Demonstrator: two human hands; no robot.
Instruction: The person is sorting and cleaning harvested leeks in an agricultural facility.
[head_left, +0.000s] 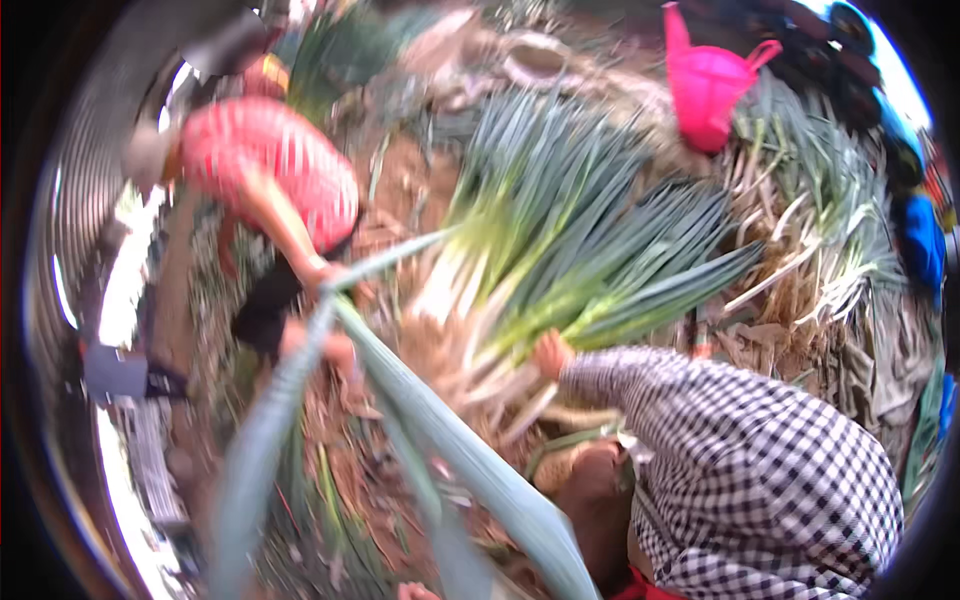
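Observation:
At the lower edge, left of the middle, a sliver of skin [416, 592] looks like the fingertips of my left hand. Whether those fingers hold anything is cut off. My right hand is out of view. Long blue-green leek leaves [465, 440] loom large and blurred in front of me, meeting near the left centre and running off the lower edge. What holds them is not visible. Beyond them lies a broad pile of leeks [560, 200], white stalks toward me. A co-worker in a checked shirt [770, 460] has a hand [550, 355] on the stalks.
Another co-worker in a red striped shirt [270, 165] bends over at the left. A bright pink basket or bag [708, 90] stands at the far right, near another heap of leeks [825, 220]. Loose leaves and brown scraps [330, 500] litter the ground.

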